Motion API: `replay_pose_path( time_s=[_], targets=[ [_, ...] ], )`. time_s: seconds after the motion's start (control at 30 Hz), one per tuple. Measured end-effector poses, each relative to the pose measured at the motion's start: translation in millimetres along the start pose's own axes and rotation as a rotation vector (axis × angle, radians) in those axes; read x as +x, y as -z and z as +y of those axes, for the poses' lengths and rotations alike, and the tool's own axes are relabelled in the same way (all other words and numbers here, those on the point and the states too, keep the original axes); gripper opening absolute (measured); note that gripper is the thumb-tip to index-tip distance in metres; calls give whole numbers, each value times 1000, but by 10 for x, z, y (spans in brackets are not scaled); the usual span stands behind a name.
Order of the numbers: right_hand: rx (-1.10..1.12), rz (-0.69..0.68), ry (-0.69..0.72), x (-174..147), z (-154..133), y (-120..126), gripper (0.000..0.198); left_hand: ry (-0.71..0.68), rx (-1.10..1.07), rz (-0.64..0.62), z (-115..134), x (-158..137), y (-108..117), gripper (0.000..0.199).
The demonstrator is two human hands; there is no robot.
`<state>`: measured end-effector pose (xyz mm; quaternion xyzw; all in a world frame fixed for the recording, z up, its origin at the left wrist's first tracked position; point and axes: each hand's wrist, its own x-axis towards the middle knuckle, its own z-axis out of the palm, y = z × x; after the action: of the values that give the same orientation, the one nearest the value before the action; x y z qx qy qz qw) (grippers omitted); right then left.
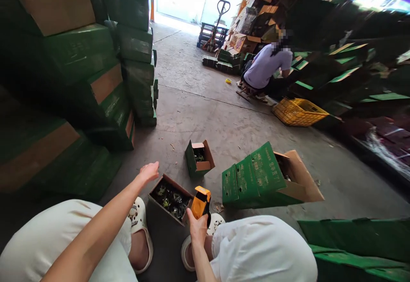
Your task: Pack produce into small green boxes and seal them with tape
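I'm gripping an orange tool (198, 206).
My right hand (198, 226) is wrapping it at the right end of the open box (166, 210); my left hand (149, 172) is hovering near the left end, fingers loosely extended.

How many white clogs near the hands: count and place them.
2: left clog left of the open box; right clog right of it, partly hidden by the right hand and orange tool.
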<state>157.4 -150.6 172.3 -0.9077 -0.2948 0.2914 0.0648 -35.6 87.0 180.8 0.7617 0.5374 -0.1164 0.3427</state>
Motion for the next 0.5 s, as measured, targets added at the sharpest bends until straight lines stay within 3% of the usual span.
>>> replay_pose_path(
  time_s=[0.1,0.23,0.37,0.5],
  targets=[
    [-39,73,-10,9,-15,6,51,39,-96,-85,-183,-95,-104,73],
    [-76,270,95,100,65,-153,53,13,-188,-126,-220,-55,-412,92],
    [106,372,79,264,177,-413,81,36,-221,-133,-249,149,-598,97],
    [222,370,-7,362,234,-602,97,57,-271,-177,-324,277,-723,87]
  ],
)
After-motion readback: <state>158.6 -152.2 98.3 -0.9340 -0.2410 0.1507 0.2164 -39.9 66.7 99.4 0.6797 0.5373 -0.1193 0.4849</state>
